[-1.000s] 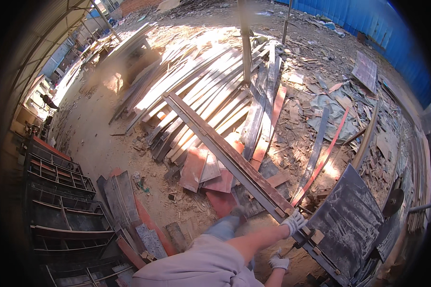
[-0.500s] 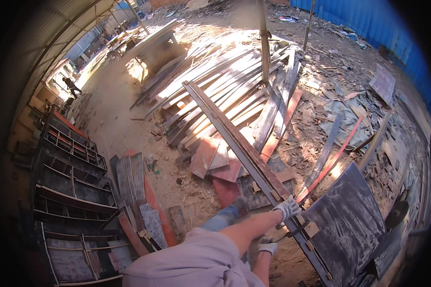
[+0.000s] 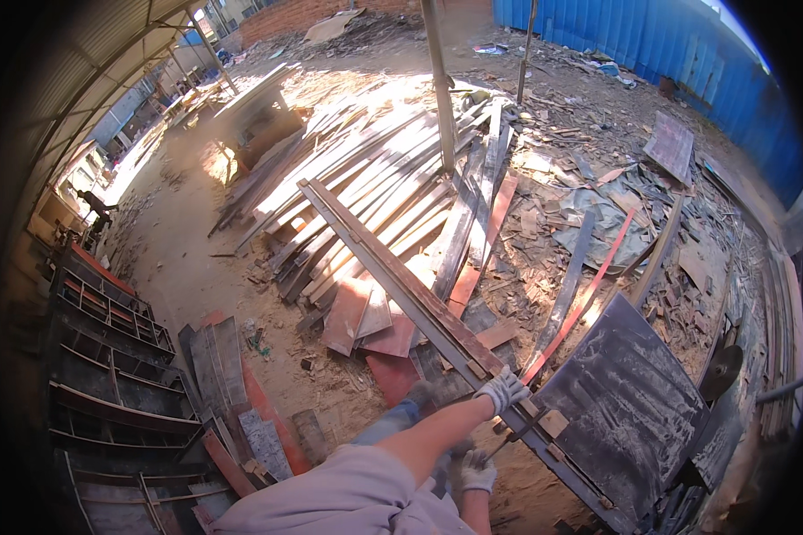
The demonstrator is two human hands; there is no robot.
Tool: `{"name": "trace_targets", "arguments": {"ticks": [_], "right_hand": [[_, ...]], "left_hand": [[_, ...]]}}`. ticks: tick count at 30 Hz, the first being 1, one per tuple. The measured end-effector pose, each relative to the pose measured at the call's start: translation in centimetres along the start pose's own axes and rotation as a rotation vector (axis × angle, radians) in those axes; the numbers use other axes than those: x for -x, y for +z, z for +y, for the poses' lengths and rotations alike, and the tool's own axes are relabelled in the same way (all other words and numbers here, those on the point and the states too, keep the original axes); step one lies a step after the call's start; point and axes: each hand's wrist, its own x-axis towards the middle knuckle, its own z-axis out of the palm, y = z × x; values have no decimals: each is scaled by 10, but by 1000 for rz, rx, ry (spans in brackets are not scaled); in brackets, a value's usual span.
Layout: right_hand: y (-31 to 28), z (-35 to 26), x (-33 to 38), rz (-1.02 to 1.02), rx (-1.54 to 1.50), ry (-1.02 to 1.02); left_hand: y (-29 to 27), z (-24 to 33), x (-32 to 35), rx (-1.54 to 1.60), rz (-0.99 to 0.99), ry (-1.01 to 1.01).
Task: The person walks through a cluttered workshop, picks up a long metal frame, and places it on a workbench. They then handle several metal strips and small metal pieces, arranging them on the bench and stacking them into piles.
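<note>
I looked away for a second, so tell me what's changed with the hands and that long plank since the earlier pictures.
The view tipped up, showing more of the yard. The left hand keeps its grip on the long plank, and the right hand stays low holding a thin tool. The dark sheet and board pile have not moved.

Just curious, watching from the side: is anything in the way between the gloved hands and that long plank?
Nothing visible. The left hand already lies on the long plank, with no gap showing. The right hand sits just below it, holding a thin dark tool that reaches up toward the plank's edge. Its grip detail is too small to tell.
</note>
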Motion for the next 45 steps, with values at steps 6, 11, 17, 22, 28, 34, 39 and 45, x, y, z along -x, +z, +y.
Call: {"name": "trace_targets", "arguments": {"ticks": [6, 11, 17, 22, 28, 34, 39, 45], "right_hand": [[-7, 14, 50, -112, 747, -676], [12, -9, 94, -127, 661, -586], [-8, -27, 15, -247, 832, -229], [16, -40, 16, -490, 1071, -224], [85, -55, 80, -41, 2261, -451], [34, -83, -10, -184, 1916, -632], [47, -66, 16, -328, 1062, -186], [46, -80, -5, -156, 1233, -440]], "left_hand": [[-10, -10, 2, 6, -34, 55], [-1, -10, 6, -12, 110, 35], [-13, -11, 1, -26, 104, 70], [-6, -11, 2, -14, -17, 7], [3, -6, 1, 33, 3, 2], [1, 3, -6, 12, 48, -18], [21, 2, -1, 12, 43, -44], [-9, -9, -11, 15, -28, 45]]}}
